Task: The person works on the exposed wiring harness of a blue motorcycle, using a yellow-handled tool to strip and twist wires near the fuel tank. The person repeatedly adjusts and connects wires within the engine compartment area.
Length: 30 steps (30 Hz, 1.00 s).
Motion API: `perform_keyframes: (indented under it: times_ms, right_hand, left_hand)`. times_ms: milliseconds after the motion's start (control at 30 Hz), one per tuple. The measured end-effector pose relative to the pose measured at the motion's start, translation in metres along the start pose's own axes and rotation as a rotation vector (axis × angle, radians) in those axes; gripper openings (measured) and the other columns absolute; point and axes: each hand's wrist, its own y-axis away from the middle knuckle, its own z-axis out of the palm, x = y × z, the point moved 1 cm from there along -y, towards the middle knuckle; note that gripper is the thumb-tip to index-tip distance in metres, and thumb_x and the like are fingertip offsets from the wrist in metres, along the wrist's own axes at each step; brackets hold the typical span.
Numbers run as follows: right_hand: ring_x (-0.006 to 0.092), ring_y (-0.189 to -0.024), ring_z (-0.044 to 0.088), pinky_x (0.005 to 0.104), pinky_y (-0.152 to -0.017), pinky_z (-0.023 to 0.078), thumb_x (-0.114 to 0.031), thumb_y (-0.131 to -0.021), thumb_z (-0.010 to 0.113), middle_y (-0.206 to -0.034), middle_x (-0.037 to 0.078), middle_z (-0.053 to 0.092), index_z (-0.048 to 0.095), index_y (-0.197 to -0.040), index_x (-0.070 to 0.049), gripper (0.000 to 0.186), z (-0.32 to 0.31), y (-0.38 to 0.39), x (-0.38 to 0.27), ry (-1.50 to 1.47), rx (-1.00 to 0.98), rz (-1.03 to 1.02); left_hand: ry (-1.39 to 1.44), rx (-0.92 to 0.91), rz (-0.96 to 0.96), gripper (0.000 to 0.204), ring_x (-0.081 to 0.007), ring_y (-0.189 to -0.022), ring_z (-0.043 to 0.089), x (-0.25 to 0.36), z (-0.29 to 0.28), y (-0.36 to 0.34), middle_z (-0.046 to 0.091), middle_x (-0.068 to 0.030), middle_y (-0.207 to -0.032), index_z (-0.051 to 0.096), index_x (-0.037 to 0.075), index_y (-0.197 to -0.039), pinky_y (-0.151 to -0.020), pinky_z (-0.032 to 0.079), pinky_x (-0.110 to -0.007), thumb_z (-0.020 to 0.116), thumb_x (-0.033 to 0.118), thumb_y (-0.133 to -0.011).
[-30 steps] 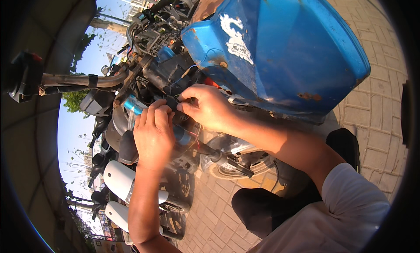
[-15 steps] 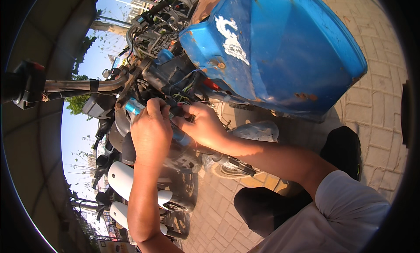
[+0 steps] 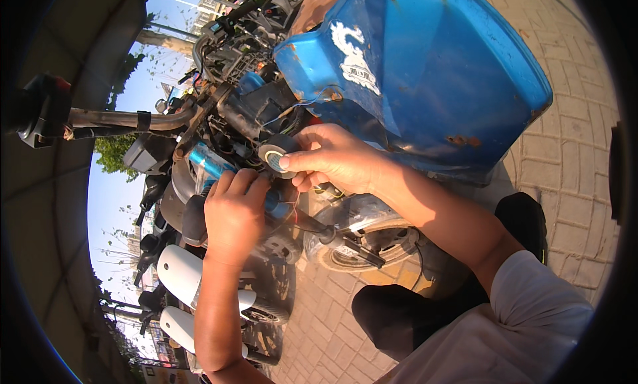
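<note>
A roll of black electrical tape (image 3: 278, 151) sits in my right hand (image 3: 339, 157), pinched between thumb and fingers, its pale core facing me. My left hand (image 3: 234, 211) is lower and to the left, back upward, with the fingers curled down together beside a blue tube (image 3: 211, 161) of the vehicle's front. What those fingers pinch, if anything, is hidden. Loose thin wires (image 3: 290, 109) come out of the opened front next to a black plastic housing (image 3: 249, 111), just beyond the tape. A thin reddish wire (image 3: 295, 208) hangs between my hands.
A large blue, rust-spotted body panel (image 3: 452, 78) fills the upper right. The handlebar (image 3: 119, 120) reaches in from the left. Below my hands is a front wheel (image 3: 372, 244). White scooters (image 3: 179, 274) stand at lower left, on brick paving (image 3: 325, 331).
My right hand has drawn back from the wires toward the right, and the tape roll now shows in it. My left hand has dropped slightly and stays curled.
</note>
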Motion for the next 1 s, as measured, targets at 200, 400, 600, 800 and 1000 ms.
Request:
perform_keyframes:
  times_ms: [200, 400, 600, 800, 1000]
  right_hand:
    - [0.0178, -0.074, 0.069, 0.0330, -0.067, 0.054, -0.008, -0.085, 0.077, -0.084, 0.011, 0.070, 0.069, -0.098, 0.003, 0.019, 0.015, -0.033, 0.003, 0.725, 0.227, -0.458]
    - [0.0334, -0.077, 0.071, 0.0402, -0.070, 0.054, -0.014, -0.084, 0.074, -0.082, 0.019, 0.071, 0.072, -0.092, 0.000, 0.016, 0.012, -0.048, 0.013, 0.826, 0.257, -0.525]
    - [0.0260, -0.084, 0.072, 0.0371, -0.075, 0.055, -0.017, -0.089, 0.071, -0.089, 0.018, 0.073, 0.072, -0.097, 0.004, 0.022, 0.003, -0.019, 0.029, 0.548, 0.348, -0.535]
    - [0.0125, -0.073, 0.066, 0.0301, -0.068, 0.052, -0.028, -0.088, 0.078, -0.080, 0.008, 0.072, 0.069, -0.088, 0.003, 0.033, 0.003, -0.013, 0.045, 0.393, 0.104, -0.132]
    - [0.0121, -0.078, 0.066, 0.0293, -0.070, 0.051, -0.030, -0.088, 0.078, -0.087, 0.009, 0.072, 0.068, -0.098, 0.003, 0.036, 0.009, -0.005, 0.038, 0.351, 0.009, -0.056]
  left_hand:
    - [-0.110, 0.017, 0.009, 0.019, -0.0274, -0.083, 0.063, 0.005, -0.002, 0.002, 0.064, -0.0027, -0.106, 0.069, 0.009, -0.094, -0.071, 0.054, -0.038, 0.072, 0.001, -0.077]
    - [-0.016, 0.024, -0.118, 0.014, -0.0278, -0.072, 0.071, 0.002, 0.009, -0.004, 0.065, -0.0019, -0.115, 0.067, 0.010, -0.095, -0.060, 0.056, -0.040, 0.068, 0.007, -0.081]
    - [-0.076, 0.098, -0.098, 0.009, -0.0311, -0.064, 0.069, -0.009, 0.013, -0.022, 0.070, -0.0022, -0.102, 0.063, 0.012, -0.099, -0.055, 0.055, -0.042, 0.066, 0.016, -0.092]
    - [-0.047, 0.011, -0.218, 0.007, -0.0361, -0.065, 0.068, -0.011, 0.009, -0.027, 0.072, -0.0100, -0.086, 0.061, 0.012, -0.098, -0.055, 0.052, -0.044, 0.062, 0.018, -0.096]
    - [0.227, -0.025, -0.358, 0.007, -0.0388, -0.070, 0.068, -0.009, 0.009, -0.014, 0.071, -0.0155, -0.086, 0.061, 0.009, -0.098, -0.059, 0.053, -0.046, 0.062, 0.015, -0.096]
